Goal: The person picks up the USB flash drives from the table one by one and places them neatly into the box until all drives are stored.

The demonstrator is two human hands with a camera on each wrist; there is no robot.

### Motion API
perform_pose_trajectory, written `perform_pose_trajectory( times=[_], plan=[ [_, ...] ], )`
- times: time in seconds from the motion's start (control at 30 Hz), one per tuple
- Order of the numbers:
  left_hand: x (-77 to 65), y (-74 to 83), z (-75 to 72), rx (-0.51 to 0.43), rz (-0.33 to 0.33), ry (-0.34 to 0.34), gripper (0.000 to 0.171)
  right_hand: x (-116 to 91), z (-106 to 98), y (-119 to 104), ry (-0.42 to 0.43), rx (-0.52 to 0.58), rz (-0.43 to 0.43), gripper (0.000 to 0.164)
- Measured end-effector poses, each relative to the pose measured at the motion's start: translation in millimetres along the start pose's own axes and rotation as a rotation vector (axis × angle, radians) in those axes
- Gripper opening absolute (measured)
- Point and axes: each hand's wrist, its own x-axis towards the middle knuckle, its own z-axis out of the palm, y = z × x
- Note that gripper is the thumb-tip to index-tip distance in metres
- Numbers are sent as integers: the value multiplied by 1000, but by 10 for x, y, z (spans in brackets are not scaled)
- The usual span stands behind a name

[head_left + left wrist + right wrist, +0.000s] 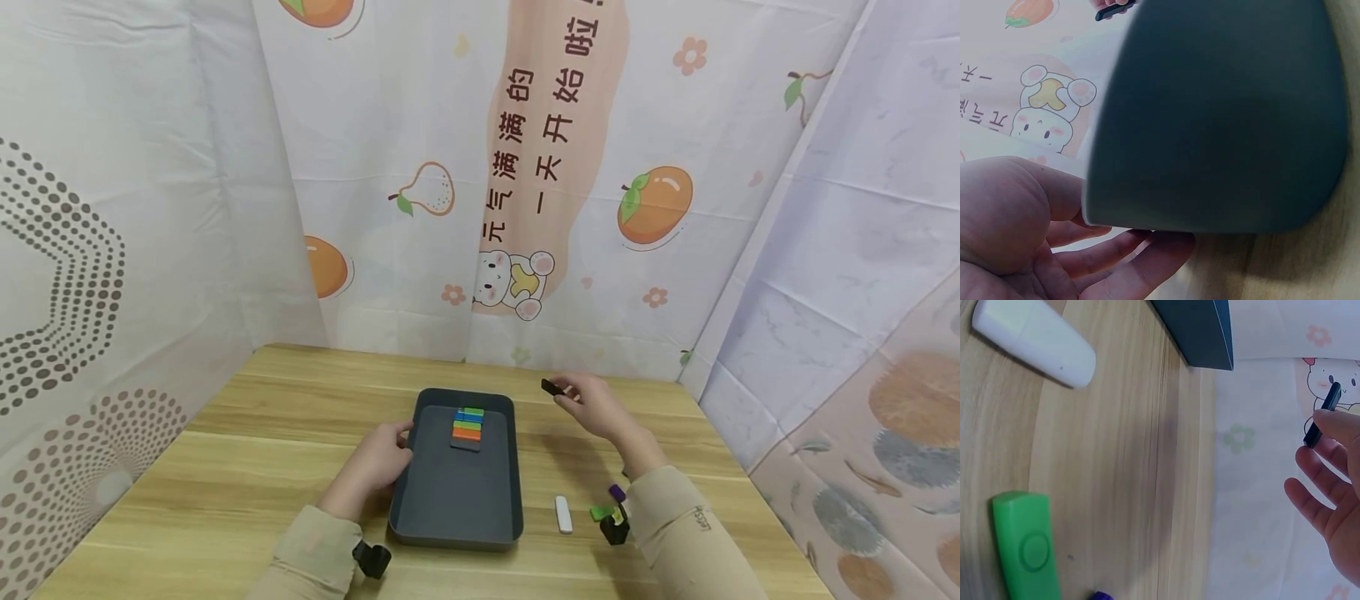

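A dark grey rectangular tray (457,508) stands on the wooden table. My left hand (378,457) holds its left rim, and the left wrist view shows the fingers (1141,262) at the tray's edge. Inside the tray, several small sticks in blue, green, orange (467,433) and dark grey lie side by side in a column. Raised beyond the tray's right side, my right hand (596,407) pinches a small black stick (1324,414), which looks like a USB flash drive, between thumb and fingertips.
Right of the tray lie a white USB stick (563,515), a green USB stick (1027,550) and a small purple piece (617,492), partly near the right sleeve. A black wrist camera (615,527) is strapped there. A printed curtain (420,333) hangs behind the table.
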Motion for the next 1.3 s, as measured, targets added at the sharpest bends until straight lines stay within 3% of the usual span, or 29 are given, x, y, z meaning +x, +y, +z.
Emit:
perform_pose_trajectory(
  times=[1.3],
  plan=[
    [-4,4,-18,13,2,-7,54,206,252,-369,0,135,-38,29]
  ],
)
